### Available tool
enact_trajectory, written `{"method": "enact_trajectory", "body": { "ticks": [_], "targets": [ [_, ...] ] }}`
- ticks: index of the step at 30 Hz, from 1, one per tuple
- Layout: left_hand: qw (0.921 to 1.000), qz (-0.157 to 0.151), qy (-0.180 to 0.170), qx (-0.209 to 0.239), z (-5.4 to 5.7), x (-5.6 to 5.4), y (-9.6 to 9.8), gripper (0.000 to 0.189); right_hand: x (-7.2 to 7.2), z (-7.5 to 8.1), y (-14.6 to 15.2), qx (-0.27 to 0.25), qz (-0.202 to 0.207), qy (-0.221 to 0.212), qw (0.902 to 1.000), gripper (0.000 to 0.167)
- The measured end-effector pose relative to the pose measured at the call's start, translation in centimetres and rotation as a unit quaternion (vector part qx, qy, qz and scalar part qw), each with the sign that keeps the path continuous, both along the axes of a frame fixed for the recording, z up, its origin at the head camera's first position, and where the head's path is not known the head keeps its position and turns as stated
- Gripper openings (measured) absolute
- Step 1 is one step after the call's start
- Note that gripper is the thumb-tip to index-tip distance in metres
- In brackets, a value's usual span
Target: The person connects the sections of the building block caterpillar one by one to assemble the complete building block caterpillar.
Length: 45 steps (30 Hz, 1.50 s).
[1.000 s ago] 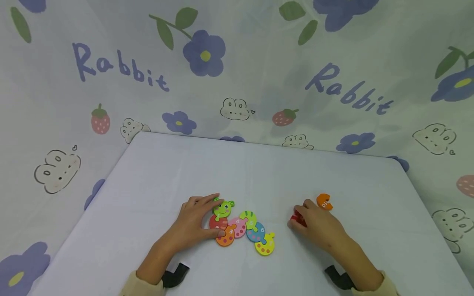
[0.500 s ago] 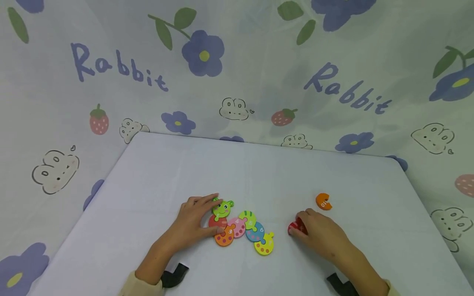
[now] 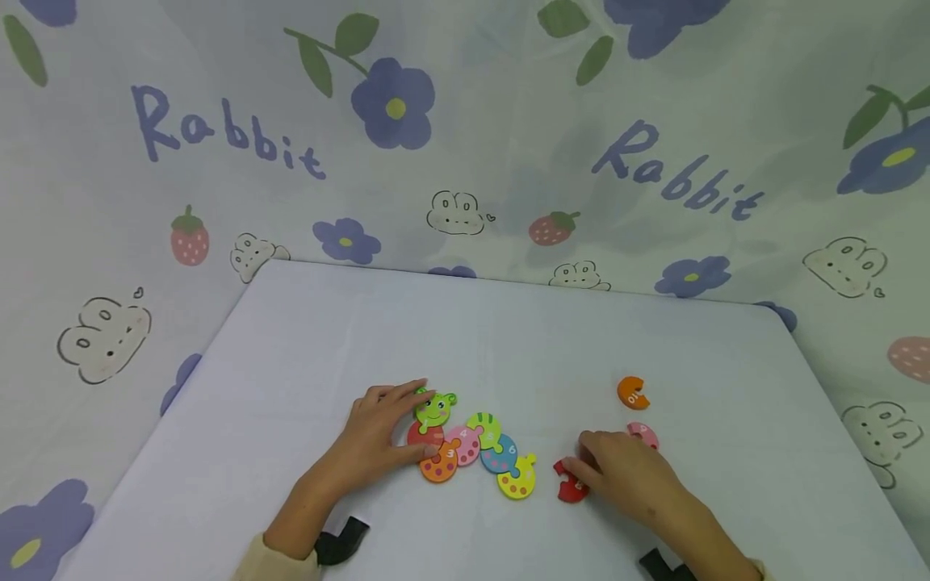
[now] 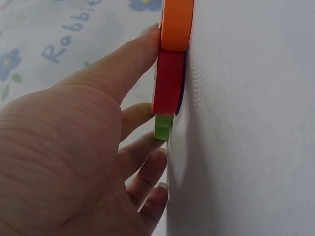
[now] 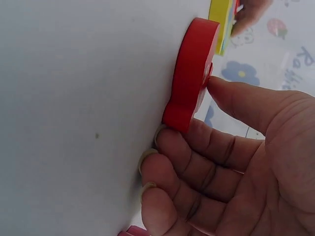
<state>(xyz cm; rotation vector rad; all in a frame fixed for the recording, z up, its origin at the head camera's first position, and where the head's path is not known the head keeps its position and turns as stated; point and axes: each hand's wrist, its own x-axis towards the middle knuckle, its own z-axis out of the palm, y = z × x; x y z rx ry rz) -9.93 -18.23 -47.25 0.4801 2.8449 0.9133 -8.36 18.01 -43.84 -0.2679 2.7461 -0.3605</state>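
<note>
In the head view, a caterpillar number puzzle lies partly joined on the white table. Its green smiling head (image 3: 433, 410) leads into the red (image 3: 425, 434), orange (image 3: 439, 466), pink (image 3: 465, 446), light green (image 3: 485, 432), blue (image 3: 499, 454) and yellow (image 3: 516, 478) pieces. My left hand (image 3: 375, 436) spans the head end, fingers spread, thumb on the seam of the orange and red pieces, a fingertip at the head. Right of the yellow piece, my right hand (image 3: 628, 476) pinches a loose red puzzle piece (image 5: 189, 73), thumb on its face and fingers at its edge.
Behind my right hand lie a pink piece (image 3: 643, 434) and an orange piece (image 3: 634, 393) marked 10. Black straps (image 3: 343, 541) show by both wrists. A cloth (image 3: 465, 121) printed with rabbits and flowers hangs beyond the table (image 3: 450, 339).
My right hand has come a little nearer the front edge and turned the red piece, whose notch shows now. The pink piece behind it has come into sight. My left hand stays put.
</note>
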Motion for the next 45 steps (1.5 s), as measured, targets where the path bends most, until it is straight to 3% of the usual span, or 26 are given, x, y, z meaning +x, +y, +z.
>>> {"method": "enact_trajectory", "body": {
  "ticks": [8,16,22,27,37,45],
  "targets": [
    [1.0,0.002,0.002,-0.002,-0.2,0.0,-0.1,0.078,0.5,0.1,-0.1,-0.024,0.004,-0.002,0.9997,0.028],
    [1.0,0.005,0.0,-0.002,-0.3,0.0,-0.2,0.078,1.6,0.2,-0.4,-0.003,0.056,0.022,0.9982,0.061],
    [1.0,0.006,-0.003,-0.006,-0.2,0.0,-0.1,0.08,2.1,-0.1,-0.8,-0.003,0.051,0.049,0.9975,0.058],
    [0.9999,0.007,-0.002,-0.008,-0.2,0.0,-0.1,0.079,2.2,-0.1,-0.7,-0.006,0.072,0.073,0.9948,0.055],
    [1.0,0.005,0.001,0.0,-0.1,0.1,-0.2,0.08,1.7,0.7,-0.6,-0.021,0.112,0.103,0.9882,0.054],
    [1.0,-0.003,0.001,0.006,-0.2,0.0,-0.2,0.078,0.6,1.0,-1.2,-0.035,0.188,0.127,0.9732,0.054]
  ]
}}
